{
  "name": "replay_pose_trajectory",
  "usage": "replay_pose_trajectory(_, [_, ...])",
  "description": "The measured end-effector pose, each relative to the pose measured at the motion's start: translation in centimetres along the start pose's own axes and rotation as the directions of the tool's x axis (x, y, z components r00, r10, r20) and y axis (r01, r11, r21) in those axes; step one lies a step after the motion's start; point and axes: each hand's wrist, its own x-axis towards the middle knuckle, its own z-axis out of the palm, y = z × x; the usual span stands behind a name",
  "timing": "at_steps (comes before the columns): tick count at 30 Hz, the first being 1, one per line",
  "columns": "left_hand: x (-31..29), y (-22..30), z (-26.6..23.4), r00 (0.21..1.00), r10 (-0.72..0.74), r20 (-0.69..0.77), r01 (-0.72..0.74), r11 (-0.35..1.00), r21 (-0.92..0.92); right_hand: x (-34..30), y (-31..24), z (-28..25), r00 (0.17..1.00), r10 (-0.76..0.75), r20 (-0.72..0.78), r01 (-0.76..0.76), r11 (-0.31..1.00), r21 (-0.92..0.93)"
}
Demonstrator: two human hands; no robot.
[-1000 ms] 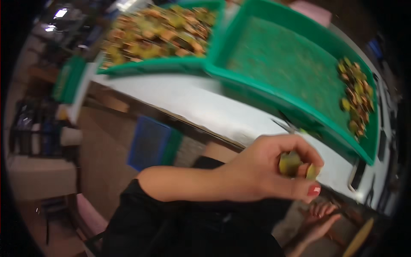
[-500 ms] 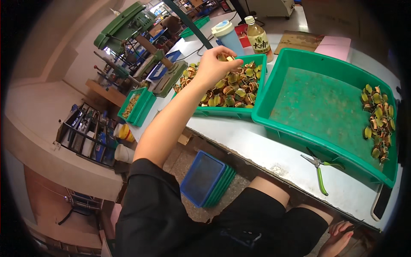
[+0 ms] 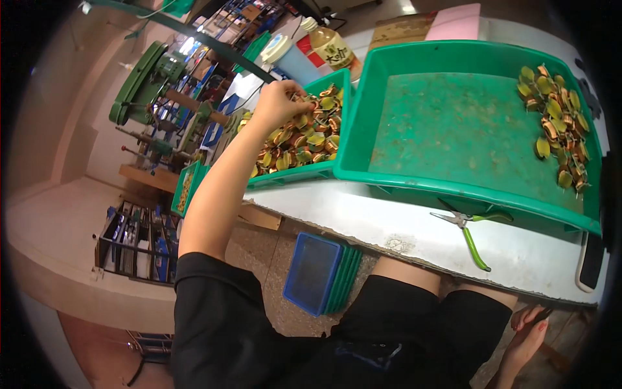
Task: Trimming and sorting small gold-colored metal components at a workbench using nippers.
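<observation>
My left hand (image 3: 280,106) reaches into the left green bin (image 3: 299,174), its fingers drawn together in a pinch down at the pieces. Whatever lies between the fingertips is hidden. Small yellow-green and brown pieces (image 3: 302,144), some with thin wire ends, fill that bin. My right hand (image 3: 528,337) hangs low at the right, below the table edge beside my leg. Its fingers are curled, and something dark shows at them, too small to name. A larger green bin (image 3: 466,188) stands to the right, with a cluster of similar pieces (image 3: 558,123) along its right side.
Green-handled pliers (image 3: 468,227) lie on the white table (image 3: 350,207) before the large bin. Behind the bins stand a drink bottle (image 3: 332,47) and a blue cup (image 3: 290,59). A green drill press (image 3: 146,81) rises at the left. Stacked trays (image 3: 314,272) sit on the floor.
The view has turned, shifting the bins left and up in the picture. My left hand has gone from above the left bin down to its pieces. My right hand stays low at the right.
</observation>
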Motion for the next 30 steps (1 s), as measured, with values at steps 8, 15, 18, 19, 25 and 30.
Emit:
replay_pose_trajectory(8, [-1.5, 3.0, -0.6, 0.994, -0.062, 0.087, 0.064, 0.998, -0.013, 0.1, -0.1, 0.7, 0.999, 0.002, 0.048, 0.001, 0.998, -0.065])
replay_pose_trajectory(15, [-1.7, 11.7, 1.0, 0.894, 0.416, -0.166, -0.421, 0.907, 0.005, -1.4, -0.6, -1.4, 0.998, 0.014, -0.066, -0.023, 0.990, -0.142])
replay_pose_trajectory(18, [-2.5, 19.4, 4.4, 0.777, 0.580, -0.244, -0.627, 0.749, -0.214, -1.1, -0.3, 0.2, 1.000, -0.015, -0.003, 0.014, 0.985, -0.174])
replay_pose_trajectory(19, [-2.5, 21.8, 5.2, 0.788, 0.585, -0.189, -0.615, 0.736, -0.284, 0.0, -1.9, 1.8, 0.992, -0.047, 0.116, 0.075, 0.967, -0.244])
replay_pose_trajectory(25, [-2.1, 31.1, 8.5, 0.776, 0.629, 0.049, -0.536, 0.698, -0.475, -1.2, -3.7, 1.4, 0.990, -0.028, 0.142, 0.072, 0.948, -0.309])
replay_pose_trajectory(30, [-2.1, 33.1, 11.8, 0.827, 0.536, 0.168, -0.406, 0.777, -0.481, -2.2, -4.7, 0.9, 0.996, -0.047, 0.069, 0.064, 0.962, -0.267])
